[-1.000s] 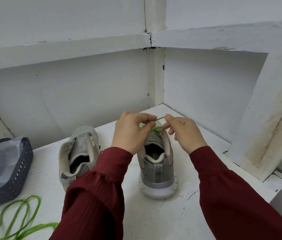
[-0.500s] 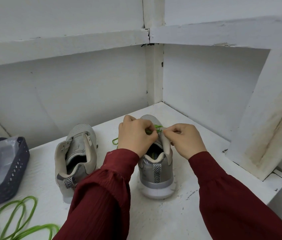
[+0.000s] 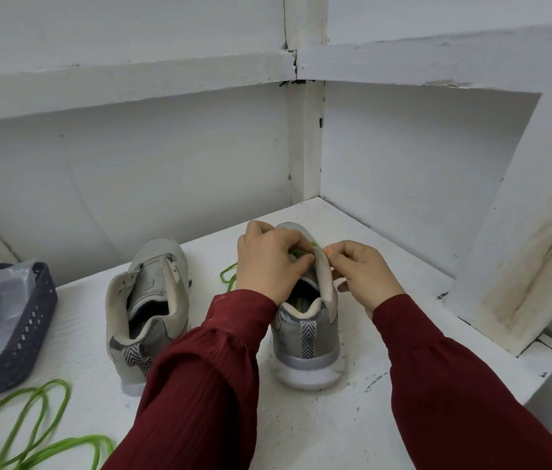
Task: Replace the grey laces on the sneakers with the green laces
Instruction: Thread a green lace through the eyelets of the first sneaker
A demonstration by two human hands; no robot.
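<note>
Two grey sneakers stand heel-toward-me on the white shelf. The right sneaker [image 3: 305, 337] carries a green lace [image 3: 301, 254] across its upper eyelets. My left hand [image 3: 269, 262] pinches that lace on the shoe's left side, and a loop of it trails out left of the hand. My right hand [image 3: 364, 274] pinches the lace end at the right edge of the tongue. The left sneaker [image 3: 147, 310] has no lace that I can see and its tongue stands up. A second green lace [image 3: 30, 432] lies loose at the front left.
A dark perforated basket [image 3: 27, 337] holding a clear plastic bag sits at the left edge. White walls close the shelf [image 3: 318, 425] at the back and right, with a slanted white beam [image 3: 518, 266] at the right. The shelf's edge drops off at the right front.
Both hands have dropped from above the right sneaker down onto its tongue and come closer together. The lace, held taut between them before, now lies against the shoe.
</note>
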